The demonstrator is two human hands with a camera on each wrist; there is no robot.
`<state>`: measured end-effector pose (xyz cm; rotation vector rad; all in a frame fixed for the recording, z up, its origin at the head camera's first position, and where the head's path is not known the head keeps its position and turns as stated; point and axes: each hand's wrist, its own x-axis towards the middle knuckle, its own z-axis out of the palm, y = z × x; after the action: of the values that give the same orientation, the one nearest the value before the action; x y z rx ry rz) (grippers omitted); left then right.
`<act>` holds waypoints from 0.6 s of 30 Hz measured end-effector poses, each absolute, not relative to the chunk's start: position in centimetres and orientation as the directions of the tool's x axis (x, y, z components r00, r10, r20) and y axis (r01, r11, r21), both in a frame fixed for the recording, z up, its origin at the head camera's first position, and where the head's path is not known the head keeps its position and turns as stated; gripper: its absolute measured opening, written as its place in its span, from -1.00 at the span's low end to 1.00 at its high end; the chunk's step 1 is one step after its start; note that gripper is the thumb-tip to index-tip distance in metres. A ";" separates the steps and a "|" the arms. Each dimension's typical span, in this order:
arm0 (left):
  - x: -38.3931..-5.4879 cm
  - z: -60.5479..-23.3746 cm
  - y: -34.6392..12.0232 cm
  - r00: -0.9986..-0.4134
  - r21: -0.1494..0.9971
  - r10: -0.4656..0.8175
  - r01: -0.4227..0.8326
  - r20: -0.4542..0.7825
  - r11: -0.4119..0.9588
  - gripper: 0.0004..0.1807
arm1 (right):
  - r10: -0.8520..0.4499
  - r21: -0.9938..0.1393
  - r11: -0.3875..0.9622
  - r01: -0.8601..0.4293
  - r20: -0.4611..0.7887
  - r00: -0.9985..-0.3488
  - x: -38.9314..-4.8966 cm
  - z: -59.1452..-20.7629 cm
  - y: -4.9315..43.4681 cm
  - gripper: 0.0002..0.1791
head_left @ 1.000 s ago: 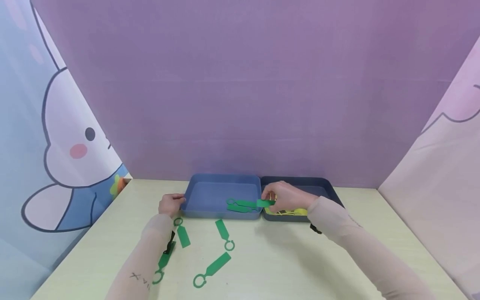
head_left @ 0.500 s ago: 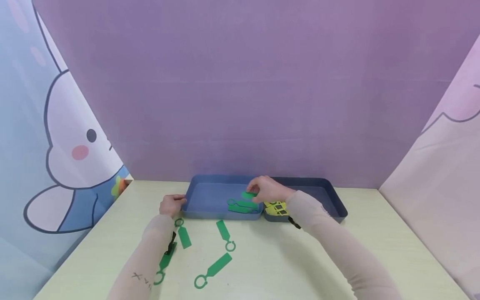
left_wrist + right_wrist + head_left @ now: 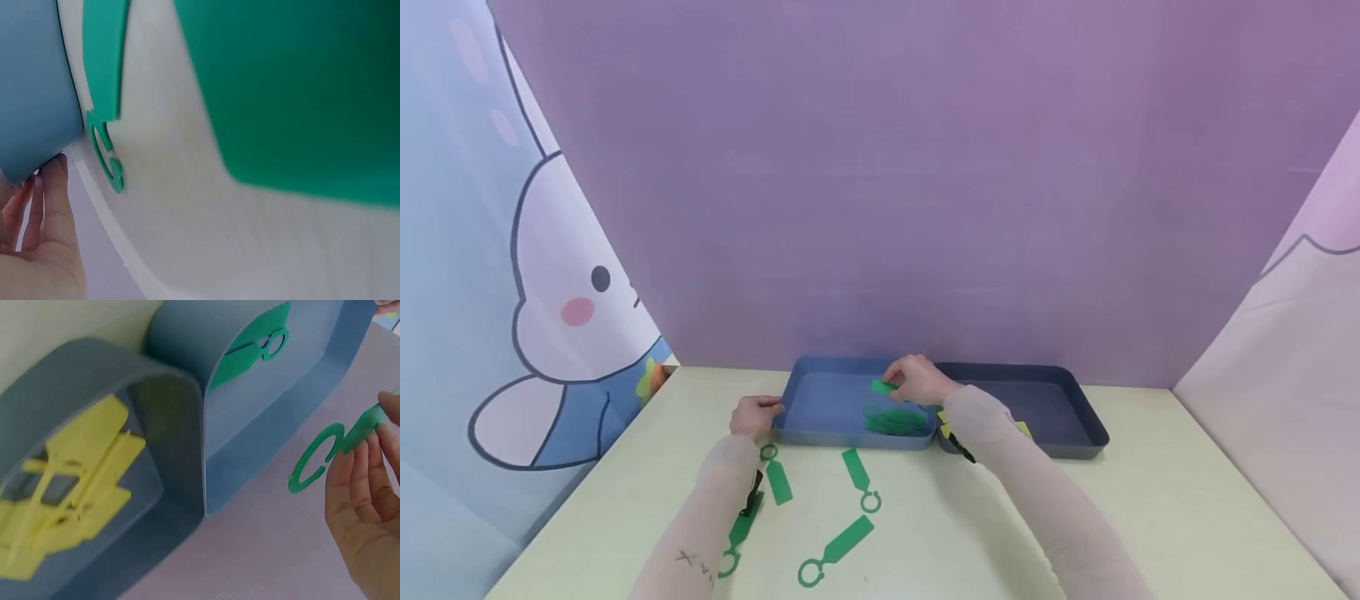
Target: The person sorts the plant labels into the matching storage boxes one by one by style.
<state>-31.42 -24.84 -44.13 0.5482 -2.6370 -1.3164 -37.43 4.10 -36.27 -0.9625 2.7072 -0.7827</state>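
My right hand [image 3: 921, 381] is over the blue tray [image 3: 827, 437], pinching a green ring tag [image 3: 883, 387] between thumb and fingers. In the right wrist view its open-ended ring [image 3: 315, 459] points away from the fingertips. More green tags [image 3: 897, 421] lie in the near right corner of that tray. At the tray's left side, my left hand [image 3: 754, 417] grips the wall near the rim; the left wrist view shows the fingers [image 3: 57, 200] up against the blue wall. Green tags lie on the table before the tray, among them a slanted tag [image 3: 847, 540] and an upright tag [image 3: 857, 472].
Right beside the blue tray stands a dark grey tray [image 3: 1075, 450] holding several yellow tags [image 3: 81, 487]. The pale table [image 3: 1165, 492] ends at a purple backdrop [image 3: 925, 183]. One green tag [image 3: 747, 525] is partly covered by my left forearm.
My right hand has moved left from over the dark tray to over the blue tray, carrying the green ring tag. The left hand stays at the tray's edge. The head view has shifted slightly.
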 end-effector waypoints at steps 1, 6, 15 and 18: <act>-31.4 -44.1 -24.8 -0.922 0.795 -0.386 -0.258 -0.033 0.549 -0.66 | -0.619 -0.540 0.654 -0.531 0.022 -0.785 -37.6 -36.5 3.9 -0.68; -31.4 -44.2 -24.7 -0.918 0.797 -0.395 -0.260 -0.030 0.544 -0.66 | -0.576 -0.580 0.660 -0.478 0.019 -0.817 -38.3 -38.0 3.4 -0.67; -31.4 -43.9 -24.5 -0.918 0.786 -0.395 -0.261 -0.024 0.560 -0.68 | -0.538 -0.536 0.714 -0.450 -0.008 -0.843 -38.9 -39.6 3.4 -0.69; -31.4 -43.9 -24.6 -0.918 0.793 -0.395 -0.258 -0.025 0.551 -0.68 | -0.535 -0.504 0.730 -0.460 -0.003 -0.845 -39.0 -40.0 3.4 -0.69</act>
<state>-31.37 -24.60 -43.93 0.5574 -2.6265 -1.3038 -38.97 3.40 -39.97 -0.8053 2.7831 -0.7521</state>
